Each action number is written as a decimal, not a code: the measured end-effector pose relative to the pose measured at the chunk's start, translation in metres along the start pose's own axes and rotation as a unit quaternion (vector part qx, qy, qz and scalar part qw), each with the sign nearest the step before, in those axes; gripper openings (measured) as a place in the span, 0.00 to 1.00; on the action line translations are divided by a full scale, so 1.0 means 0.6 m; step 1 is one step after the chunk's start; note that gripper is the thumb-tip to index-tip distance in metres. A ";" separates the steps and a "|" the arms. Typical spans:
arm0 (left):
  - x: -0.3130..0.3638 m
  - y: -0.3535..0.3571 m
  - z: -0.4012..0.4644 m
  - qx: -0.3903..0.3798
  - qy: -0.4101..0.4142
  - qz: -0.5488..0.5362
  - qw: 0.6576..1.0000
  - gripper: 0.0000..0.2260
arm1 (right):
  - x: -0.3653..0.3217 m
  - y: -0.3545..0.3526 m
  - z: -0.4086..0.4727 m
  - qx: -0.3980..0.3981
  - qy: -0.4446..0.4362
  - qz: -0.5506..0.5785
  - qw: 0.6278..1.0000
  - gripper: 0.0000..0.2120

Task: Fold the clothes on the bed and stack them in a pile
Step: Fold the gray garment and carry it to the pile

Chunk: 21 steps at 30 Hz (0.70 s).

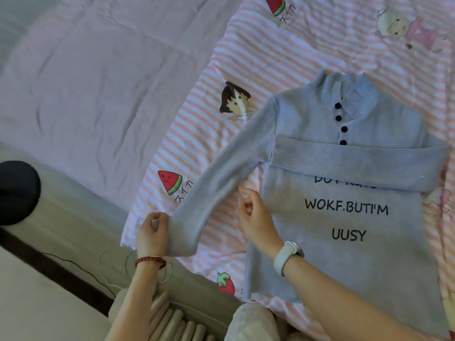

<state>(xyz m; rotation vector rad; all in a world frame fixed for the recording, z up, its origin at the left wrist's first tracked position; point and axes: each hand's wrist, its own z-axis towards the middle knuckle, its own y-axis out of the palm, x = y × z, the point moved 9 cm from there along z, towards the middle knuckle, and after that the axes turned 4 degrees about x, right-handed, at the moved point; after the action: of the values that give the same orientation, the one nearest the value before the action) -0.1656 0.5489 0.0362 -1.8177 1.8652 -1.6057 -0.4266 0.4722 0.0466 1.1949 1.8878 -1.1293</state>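
Note:
A light blue knit sweater with dark buttons and black lettering lies face up on the striped quilt. One sleeve is folded flat across its chest. The other sleeve stretches out toward the lower left. My left hand grips that sleeve's cuff at the quilt's edge. My right hand, with a white wristband, hovers beside the sweater's side seam below the armpit, its fingers loosely curled; whether they pinch the fabric is unclear.
A pink-and-white striped quilt with cartoon and fruit prints covers the bed's right side. Pale lilac sheet lies to the left. A dark round object sits at the left edge beside the bed frame.

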 end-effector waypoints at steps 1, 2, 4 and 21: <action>0.000 -0.004 0.005 -0.006 0.016 0.046 0.999 0.06 | -0.007 0.009 -0.002 -0.021 -0.017 -0.024 0.999 0.17; 0.002 0.001 0.008 -0.024 0.035 0.093 0.995 0.07 | -0.012 0.019 -0.002 -0.039 -0.042 -0.064 0.996 0.19; 0.009 0.021 0.011 -0.073 0.084 0.176 0.978 0.12 | -0.019 0.045 -0.001 -0.082 -0.099 -0.169 0.977 0.23; 0.122 0.066 -0.119 -0.274 0.277 0.143 0.910 0.08 | 0.007 0.066 0.006 -0.152 0.180 0.140 0.962 0.10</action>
<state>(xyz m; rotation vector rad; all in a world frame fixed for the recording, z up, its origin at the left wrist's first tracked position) -0.2617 0.5250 0.0826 -1.1707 2.9167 -1.7223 -0.3915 0.4796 0.0282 1.4990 1.9815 -0.4702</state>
